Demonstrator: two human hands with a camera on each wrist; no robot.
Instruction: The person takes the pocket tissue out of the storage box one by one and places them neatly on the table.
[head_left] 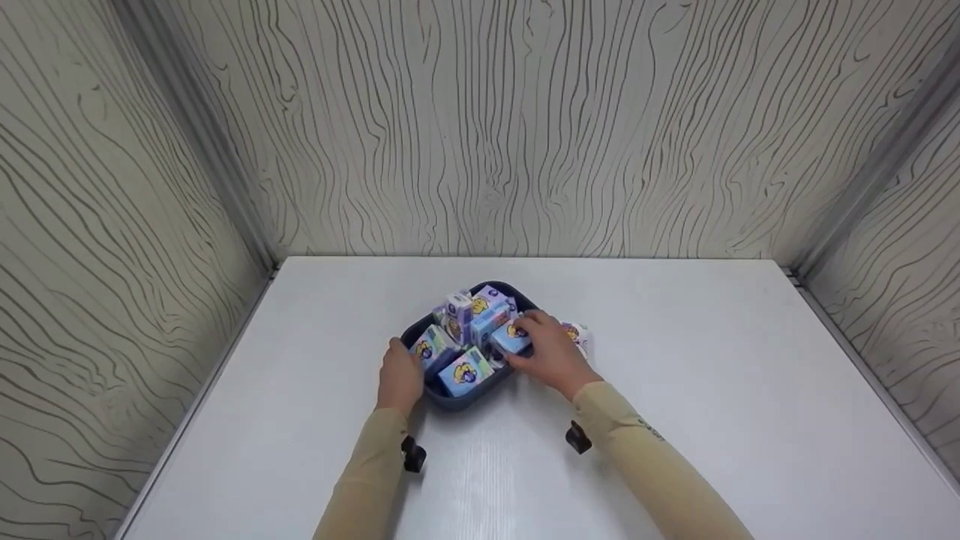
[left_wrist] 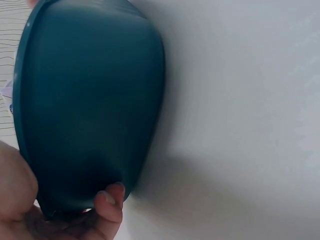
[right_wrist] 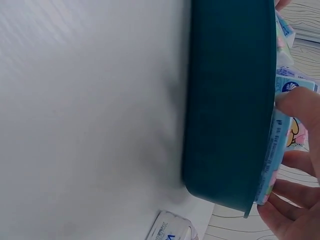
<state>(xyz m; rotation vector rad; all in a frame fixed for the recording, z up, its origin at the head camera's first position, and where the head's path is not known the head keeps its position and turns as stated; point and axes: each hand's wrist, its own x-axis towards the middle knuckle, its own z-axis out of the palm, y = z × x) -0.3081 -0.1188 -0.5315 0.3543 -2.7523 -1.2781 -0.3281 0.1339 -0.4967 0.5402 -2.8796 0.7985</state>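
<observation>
The left hand (head_left: 400, 375) is holding the dark basket (head_left: 454, 403) at its left end, thumb over the rim and fingers curling against the outer wall. The right hand (head_left: 553, 349) is pinching a light blue pack (head_left: 508, 341) at the basket's right rim; that grip is holding this item. Other packs (head_left: 465, 373) are lying inside. The basket is resting on the white bench (head_left: 750, 375). A further pack (head_left: 583, 339), partly hidden by the right hand, is lying nearby.
</observation>
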